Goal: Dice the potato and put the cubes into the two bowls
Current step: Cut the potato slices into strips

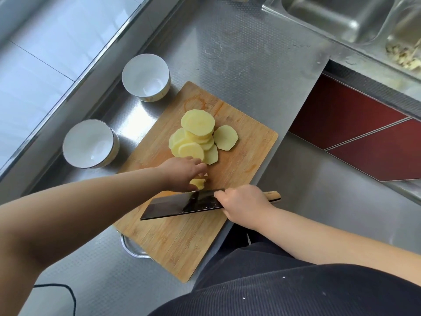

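L arm reaches in from the near left, forearm bare, stretched diagonally toward the cutting board [239, 142]. Left hand [182, 173] sits palm-down over the board's middle, fingers curled round a potato piece [197, 183], blurred. R arm comes from the near right, wrist bent; right hand [241, 205] grips the cleaver [182, 205] at the board's right edge, knuckles up.

The steel worktop [246, 49] has a dotted texture and runs from the near left to the far right. A wooden board [182, 242] lies on it at an angle, its near right edge just at the worktop's edge. Two white bowls sit left of the board: one bowl [90, 143] nearer, the other bowl [146, 77] farther. A metal tray [133, 250] pokes out from under the board's near left side. A black cable [68, 293] loops at the near left.
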### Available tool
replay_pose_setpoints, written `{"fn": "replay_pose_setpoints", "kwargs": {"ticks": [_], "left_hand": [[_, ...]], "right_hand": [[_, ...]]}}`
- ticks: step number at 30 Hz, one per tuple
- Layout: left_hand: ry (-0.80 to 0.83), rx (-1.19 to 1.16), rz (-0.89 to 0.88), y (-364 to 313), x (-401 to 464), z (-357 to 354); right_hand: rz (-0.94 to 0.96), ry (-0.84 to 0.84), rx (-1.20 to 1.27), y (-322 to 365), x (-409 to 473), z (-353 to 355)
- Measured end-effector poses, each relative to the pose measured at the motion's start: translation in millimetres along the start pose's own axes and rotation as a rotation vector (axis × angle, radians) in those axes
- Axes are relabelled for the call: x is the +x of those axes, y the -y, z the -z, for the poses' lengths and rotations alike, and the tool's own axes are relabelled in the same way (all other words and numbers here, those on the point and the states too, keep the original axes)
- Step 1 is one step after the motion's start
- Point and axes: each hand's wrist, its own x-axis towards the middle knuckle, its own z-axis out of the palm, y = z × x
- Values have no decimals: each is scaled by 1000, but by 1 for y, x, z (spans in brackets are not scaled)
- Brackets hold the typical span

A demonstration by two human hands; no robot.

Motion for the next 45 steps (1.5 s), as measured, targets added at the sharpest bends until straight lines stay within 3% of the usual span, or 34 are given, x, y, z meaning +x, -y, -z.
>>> {"fn": "replay_pose_setpoints", "kwargs": {"ticks": [6, 11, 16, 23, 38, 45], "left_hand": [[-47, 204, -57, 4, -1, -4], [-55, 175, -92, 3, -4, -11], [-61, 245, -76, -4, -7, -23], [-76, 173, -73, -3, -15, -38], [-77, 237, -180, 3, -21, -45], [-65, 197, -58, 4, -20, -39]], "right_hand": [[26, 25, 8, -5, -3, -5], [43, 103, 57, -16, -5, -13], [79, 111, 79, -19, -5, -15], [90, 132, 88, -19, -6, -19], [65, 163, 102, -11, 0, -23], [59, 164, 110, -5, 10, -21]]}}
